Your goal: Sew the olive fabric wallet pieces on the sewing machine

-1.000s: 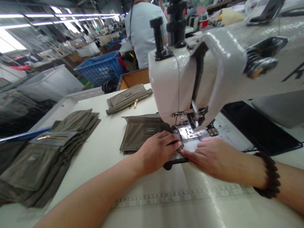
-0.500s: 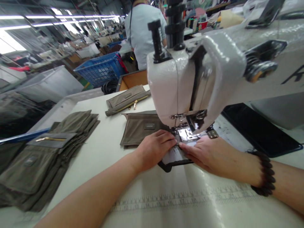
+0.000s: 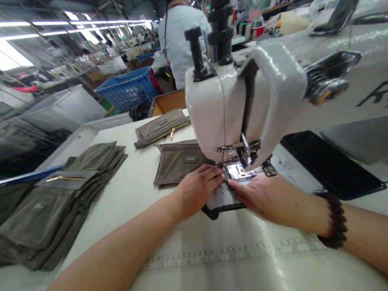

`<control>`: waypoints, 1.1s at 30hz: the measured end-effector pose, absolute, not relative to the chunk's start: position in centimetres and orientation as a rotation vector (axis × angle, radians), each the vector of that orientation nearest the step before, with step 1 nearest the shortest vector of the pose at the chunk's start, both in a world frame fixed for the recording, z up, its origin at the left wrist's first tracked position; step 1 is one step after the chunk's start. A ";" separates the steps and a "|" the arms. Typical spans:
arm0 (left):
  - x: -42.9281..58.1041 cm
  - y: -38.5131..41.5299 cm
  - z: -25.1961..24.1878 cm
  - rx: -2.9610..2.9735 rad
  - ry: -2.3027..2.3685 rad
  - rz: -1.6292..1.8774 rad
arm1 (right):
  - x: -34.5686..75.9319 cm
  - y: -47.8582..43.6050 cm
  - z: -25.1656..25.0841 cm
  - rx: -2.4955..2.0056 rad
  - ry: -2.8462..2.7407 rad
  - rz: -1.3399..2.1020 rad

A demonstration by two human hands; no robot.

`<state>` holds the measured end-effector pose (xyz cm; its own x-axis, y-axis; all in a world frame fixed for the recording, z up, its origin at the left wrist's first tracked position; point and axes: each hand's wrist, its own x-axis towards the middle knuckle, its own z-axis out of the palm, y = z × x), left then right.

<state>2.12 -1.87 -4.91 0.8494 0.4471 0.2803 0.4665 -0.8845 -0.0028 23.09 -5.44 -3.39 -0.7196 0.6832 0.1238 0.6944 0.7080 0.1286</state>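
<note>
An olive fabric panel (image 3: 172, 163) with a small label lies flat to the left of the needle of a white sewing machine (image 3: 206, 109). My left hand (image 3: 198, 186) rests on its near right edge beside the needle, fingers bent and close together, pressing it down. On the bright metal plate (image 3: 238, 170), my right hand (image 3: 269, 198) has its fingers together, the index fingertip almost meeting my left fingertips. What lies under my right fingers is hidden. A dark beaded bracelet (image 3: 333, 220) circles the right wrist.
Stacked olive pouches (image 3: 45, 214) with zips lie at the left. Behind the panel is another folded olive piece (image 3: 162, 125) with a gold zip pull. A black phone (image 3: 330, 165) lies right of the machine. Further back are a blue crate (image 3: 127, 89) and a person (image 3: 183, 40).
The whole view has shifted slightly, the machine sitting a little further left. A shiny metal part beside the needle bar now shows. Both hands stay nearly in place.
</note>
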 end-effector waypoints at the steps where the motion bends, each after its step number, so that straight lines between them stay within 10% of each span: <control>1: 2.1 -1.8 -4.9 -2.953 -0.740 -0.398 | 23.1 -5.5 -3.5 -1.143 -2.834 -0.248; 33: 2.4 -1.0 -4.9 -2.903 -0.869 -0.380 | 23.2 -5.4 -3.6 -1.133 -2.854 -0.208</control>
